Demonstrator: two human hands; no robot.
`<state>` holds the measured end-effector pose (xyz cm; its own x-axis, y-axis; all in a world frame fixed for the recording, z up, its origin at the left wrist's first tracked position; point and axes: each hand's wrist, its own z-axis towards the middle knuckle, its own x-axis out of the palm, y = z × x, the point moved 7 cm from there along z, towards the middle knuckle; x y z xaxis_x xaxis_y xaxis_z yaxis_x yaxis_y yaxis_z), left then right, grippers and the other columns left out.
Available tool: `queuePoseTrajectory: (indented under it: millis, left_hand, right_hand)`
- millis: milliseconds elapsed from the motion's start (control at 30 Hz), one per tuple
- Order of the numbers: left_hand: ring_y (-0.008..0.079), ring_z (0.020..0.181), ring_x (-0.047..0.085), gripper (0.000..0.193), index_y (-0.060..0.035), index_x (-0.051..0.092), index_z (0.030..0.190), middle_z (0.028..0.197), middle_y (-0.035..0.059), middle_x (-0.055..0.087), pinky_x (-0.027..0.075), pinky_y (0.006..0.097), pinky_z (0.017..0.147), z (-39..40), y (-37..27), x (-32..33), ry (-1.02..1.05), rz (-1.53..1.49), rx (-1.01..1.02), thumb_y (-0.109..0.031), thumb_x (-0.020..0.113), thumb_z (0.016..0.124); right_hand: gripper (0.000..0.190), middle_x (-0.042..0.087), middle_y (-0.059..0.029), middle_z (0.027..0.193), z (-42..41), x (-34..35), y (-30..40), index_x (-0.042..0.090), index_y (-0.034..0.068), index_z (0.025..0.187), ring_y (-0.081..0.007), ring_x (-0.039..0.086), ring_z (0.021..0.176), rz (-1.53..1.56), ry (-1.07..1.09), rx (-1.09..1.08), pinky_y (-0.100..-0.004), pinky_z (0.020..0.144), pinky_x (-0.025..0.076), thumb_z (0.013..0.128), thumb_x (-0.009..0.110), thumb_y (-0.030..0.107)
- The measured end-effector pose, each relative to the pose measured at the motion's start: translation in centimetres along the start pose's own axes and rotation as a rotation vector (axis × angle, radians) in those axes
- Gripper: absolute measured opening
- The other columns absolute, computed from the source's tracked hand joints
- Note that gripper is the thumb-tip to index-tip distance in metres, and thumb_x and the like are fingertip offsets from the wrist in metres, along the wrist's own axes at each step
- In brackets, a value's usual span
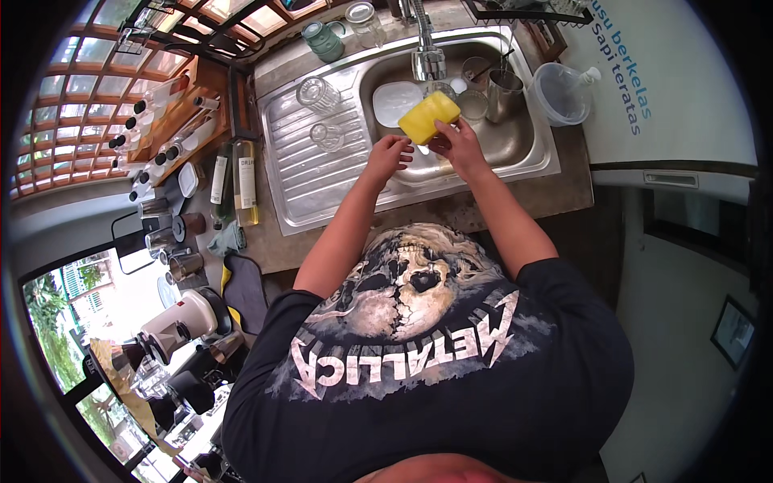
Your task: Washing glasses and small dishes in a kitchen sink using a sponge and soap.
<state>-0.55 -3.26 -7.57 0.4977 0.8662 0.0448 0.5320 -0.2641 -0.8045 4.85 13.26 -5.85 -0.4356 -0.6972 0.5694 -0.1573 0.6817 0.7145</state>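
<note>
A yellow sponge (430, 116) is gripped in my right hand (460, 145), above the near part of a stainless steel sink basin (513, 142). Just left of it, my left hand (389, 158) has its fingers curled and apart, holding nothing that I can see. Beyond the sponge, a white plastic container or lid (392, 102) lies in the basin. A metal cup (505, 95) stands at the basin's right side, beside a drinking glass (473, 105). The chrome faucet head (429, 63) hangs over the sink behind the sponge.
Two clear glasses, a larger one (317, 95) and a smaller one (327, 136), are on the ribbed drainboard (302, 175). A translucent plastic tub (558, 93) borders the sink's right. Left are two bottles (246, 184), a cloth (227, 239) and a coffee grinder (181, 323). A green mug (323, 42) stands behind.
</note>
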Motion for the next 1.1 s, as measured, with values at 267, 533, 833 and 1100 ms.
queuePoseTrajectory:
  millis: [267,533,833,1100]
  left_hand:
    - [0.0158,0.078,0.064,0.025,-0.0065,0.056,0.106,0.094,0.0062,0.066,0.05,0.0293,0.066,0.1,0.5,-0.1,-0.008,-0.017,-0.017,-0.028,0.052,0.095]
    - [0.0161,0.081,0.063,0.026,-0.0078,0.056,0.108,0.097,0.0057,0.066,0.05,0.03,0.069,0.1,-0.1,-0.4,-0.003,0.007,-0.03,-0.03,0.051,0.095]
    - [0.0145,0.076,0.062,0.028,-0.0051,0.058,0.108,0.094,0.006,0.065,0.05,0.0278,0.066,0.5,0.5,-1.5,-0.025,-0.06,-0.029,-0.028,0.053,0.094]
    - [0.0142,0.077,0.063,0.028,-0.0051,0.058,0.109,0.095,0.0057,0.065,0.05,0.0267,0.067,0.9,0.9,-2.4,-0.027,-0.087,-0.034,-0.028,0.053,0.095]
  right_hand:
    - [0.039,0.063,-0.0088,0.095,-2.0,-0.4,0.2,0.048,0.006,0.115,-0.0163,0.065,0.078,-0.047,0.01,-0.006,-0.0286,0.068,0.056,0.086,0.069,0.022]
    - [0.038,0.063,-0.008,0.094,0.3,0.3,0.2,0.05,0.005,0.114,-0.0158,0.065,0.077,-0.05,0.006,0.015,-0.0281,0.068,0.056,0.086,0.069,0.022]
    - [0.038,0.065,-0.0102,0.096,5.0,3.7,-0.3,0.051,0.005,0.115,-0.0171,0.067,0.079,-0.1,0.079,0.051,-0.0284,0.069,0.057,0.085,0.068,0.021]
    - [0.036,0.062,-0.01,0.094,9.3,4.7,-1.4,0.05,0.004,0.11,-0.0191,0.065,0.077,-0.102,0.066,0.033,-0.0304,0.067,0.055,0.085,0.068,0.021]
